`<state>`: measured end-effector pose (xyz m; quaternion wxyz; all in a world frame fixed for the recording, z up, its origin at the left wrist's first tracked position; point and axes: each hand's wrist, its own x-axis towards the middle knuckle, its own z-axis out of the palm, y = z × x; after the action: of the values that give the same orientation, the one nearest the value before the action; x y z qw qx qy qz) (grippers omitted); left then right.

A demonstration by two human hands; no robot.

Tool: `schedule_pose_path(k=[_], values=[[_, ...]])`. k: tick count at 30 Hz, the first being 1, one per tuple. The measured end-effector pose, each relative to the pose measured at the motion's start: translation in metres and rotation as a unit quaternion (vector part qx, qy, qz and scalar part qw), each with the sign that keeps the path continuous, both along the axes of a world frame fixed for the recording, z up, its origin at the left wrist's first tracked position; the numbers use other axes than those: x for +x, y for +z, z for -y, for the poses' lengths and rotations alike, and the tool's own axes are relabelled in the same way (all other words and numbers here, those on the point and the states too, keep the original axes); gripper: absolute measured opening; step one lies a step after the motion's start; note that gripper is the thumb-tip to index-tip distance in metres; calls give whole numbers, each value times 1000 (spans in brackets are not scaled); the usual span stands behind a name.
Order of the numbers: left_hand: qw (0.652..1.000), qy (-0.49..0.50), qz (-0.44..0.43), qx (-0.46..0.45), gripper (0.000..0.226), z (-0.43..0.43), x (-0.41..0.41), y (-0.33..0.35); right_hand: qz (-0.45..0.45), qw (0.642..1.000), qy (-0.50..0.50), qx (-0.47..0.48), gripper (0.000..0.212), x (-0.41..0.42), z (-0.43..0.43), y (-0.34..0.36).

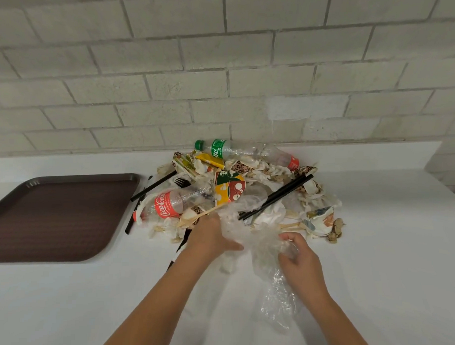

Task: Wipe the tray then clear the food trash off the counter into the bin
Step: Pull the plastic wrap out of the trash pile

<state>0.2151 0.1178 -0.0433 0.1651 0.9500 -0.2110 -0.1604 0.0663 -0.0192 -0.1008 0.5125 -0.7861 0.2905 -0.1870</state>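
Brown tray (52,217) lies flat, left on white counter (386,255); mixed trash heap (233,188) sits alongside.

Left hand (209,236) reaching forward, right hand (297,260) curled

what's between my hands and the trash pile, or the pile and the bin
Only clear plastic film, pinched by the right hand, lies before the trash pile; the left hand is at its near edge. No bin is in view.

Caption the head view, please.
Right hand pinches plastic, left hand touches it, beside trash pile on counter; tray at left.
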Motion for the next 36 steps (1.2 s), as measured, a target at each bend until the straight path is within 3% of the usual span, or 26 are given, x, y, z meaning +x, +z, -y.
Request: schedule_pose_path(k=[2, 3, 5, 7, 9, 11, 14, 15, 17, 21, 23, 25, 27, 29, 33, 36], values=[[999, -33, 16, 26, 68, 0, -7, -4, 8, 1000, -2, -6, 43, 0, 0, -2], [998, -44, 38, -23, 59, -1, -11, -8, 14, 1000, -2, -10, 46, 0, 0, -3], [972, -45, 67, -222, 46, -8, -27, -10, 35, 999, -5, -20, 50, -1, 0, -4], [895, -19, 83, -439, 46, -22, -45, -12, 73, 997, -20, -26, 48, -2, -1, -2], [859, -12, 90, -504, 55, -41, -62, -22, 110, 992, -43, -41, 39, -2, -3, 2], [890, -38, 71, -449, 69, -60, -71, -42, 136, 987, -71, -51, 26, -1, -6, 5], [971, -76, 112, -197, 87, -81, -71, -76, 155, 983, -78, -64, 29, -1, -11, 5], [977, -76, 153, -125, 86, -83, -71, -85, 158, 981, -78, -74, 32, -1, -13, 4], [973, -62, 212, -65, 75, -79, -71, -90, 172, 978, -79, -90, 35, -2, -16, 1], [960, -67, 253, -104, 50, -72, -68, -90, 140, 986, -72, -59, 32, -8, -18, 1], [956, -106, 241, -127, 40, -73, -67, -96, 125, 989, -42, -70, 51, -12, -18, -1], [957, -128, 214, -149, 49, -74, -67, -95, 135, 977, -25, -161, 58, -18, -18, -7], [957, -147, 197, -151, 74, -74, -67, -90, 127, 964, -23, -233, 49, -24, -16, -17], [953, -173, 205, -139, 79, -73, -68, -87, 107, 960, -19, -257, 40, -29, -17, -25], [948, -209, 203, -129, 34, -75, -64, -87, 105, 964, -34, -241, 30, -45, -24, -20], [946, -211, 206, -136, 29, -73, -64, -93, 109, 972, -101, -183, 30, -65, -25, -11]])
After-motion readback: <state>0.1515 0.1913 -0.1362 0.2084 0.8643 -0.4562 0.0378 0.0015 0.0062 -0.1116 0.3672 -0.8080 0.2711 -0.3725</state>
